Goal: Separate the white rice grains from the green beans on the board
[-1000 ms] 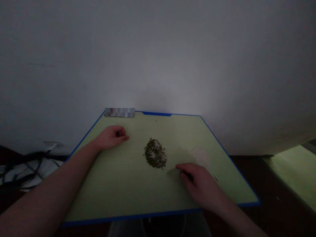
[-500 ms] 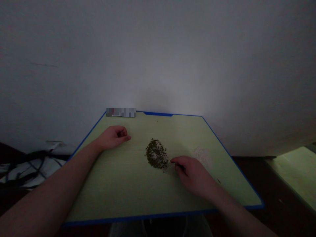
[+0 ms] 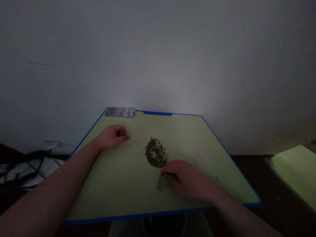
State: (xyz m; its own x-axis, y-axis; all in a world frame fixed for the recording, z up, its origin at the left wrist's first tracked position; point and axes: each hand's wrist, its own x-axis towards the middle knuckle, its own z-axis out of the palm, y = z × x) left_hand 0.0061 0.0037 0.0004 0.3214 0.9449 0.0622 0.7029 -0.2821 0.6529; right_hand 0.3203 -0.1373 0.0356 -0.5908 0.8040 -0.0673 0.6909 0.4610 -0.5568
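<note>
My right hand (image 3: pixel 189 179) is closed in a pinch near the lower right of a mixed pile (image 3: pixel 155 153) of small dark-green and whitish grains. From its fingertips hangs a thin see-through tool with fine lines (image 3: pixel 161 183), fanning out toward the tabletop; it is too faint to name. A flat patch of pale grains (image 3: pixel 201 155) lies just beyond that hand. My left hand (image 3: pixel 113 136) rests on the left of the table, its fingers loosely curled in and the thumb pointing right. Nothing shows in it.
The pale-green table (image 3: pixel 118 187) has a blue edge and backs onto a wall. A pixelated flat item (image 3: pixel 120 112) lies at its far left corner. A small dark sliver (image 3: pixel 217 179) lies at the right. Black cables (image 3: pixel 27 168) are left of the table; another pale-green surface (image 3: pixel 293 171) is at right.
My right hand has moved left and a little toward me, bringing the see-through tool from the pile's lower right edge to below the pile. My left hand stays in place.
</note>
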